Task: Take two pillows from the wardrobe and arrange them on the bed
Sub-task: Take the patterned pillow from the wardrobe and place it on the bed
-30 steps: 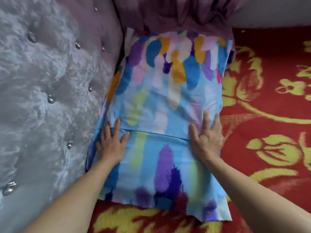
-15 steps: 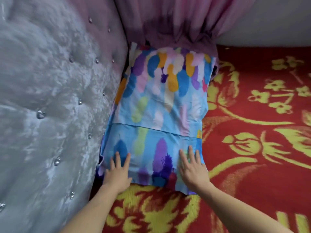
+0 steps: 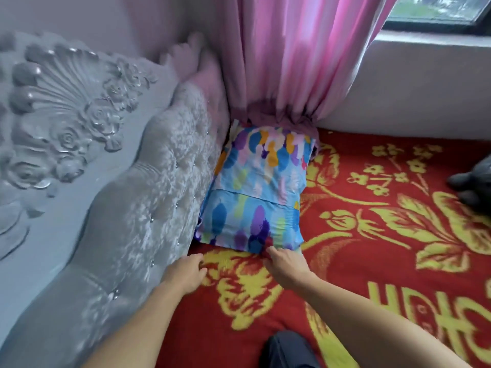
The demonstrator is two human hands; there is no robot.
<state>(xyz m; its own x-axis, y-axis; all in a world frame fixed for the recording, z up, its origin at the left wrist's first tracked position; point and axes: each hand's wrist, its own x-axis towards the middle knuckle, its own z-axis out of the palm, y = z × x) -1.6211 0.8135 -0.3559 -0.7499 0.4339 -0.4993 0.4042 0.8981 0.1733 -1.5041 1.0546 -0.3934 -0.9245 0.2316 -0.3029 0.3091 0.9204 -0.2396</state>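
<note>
We see a pillow [image 3: 255, 197] in a blue case splashed with purple, yellow and orange lying on the bed's red and yellow blanket [image 3: 372, 261], its long side pressed against the grey tufted headboard [image 3: 148, 208]. The pillow's far end is tucked under the gathered hem of a pink curtain [image 3: 287, 62], which hangs in the corner beside the headboard. A fold of the case crosses the pillow about halfway along.

Our right hand [image 3: 285, 265] is at the pillow's near edge, fingertips curled and touching the hem of the case; we cannot tell whether they pinch the cloth or only press on it. Our left hand [image 3: 184, 273] rests on the blanket just short of the pillow's near corner, close to the headboard, with its fingers loosely bent and holding nothing.

Past the pillow, a grey wall [image 3: 425, 88] runs under a window [image 3: 435, 11]. A dark grey soft object [image 3: 473, 184] lies on the blanket well apart from the pillow, at the frame's right edge. A dark-clothed knee [image 3: 287, 351] shows at the blanket's near edge.
</note>
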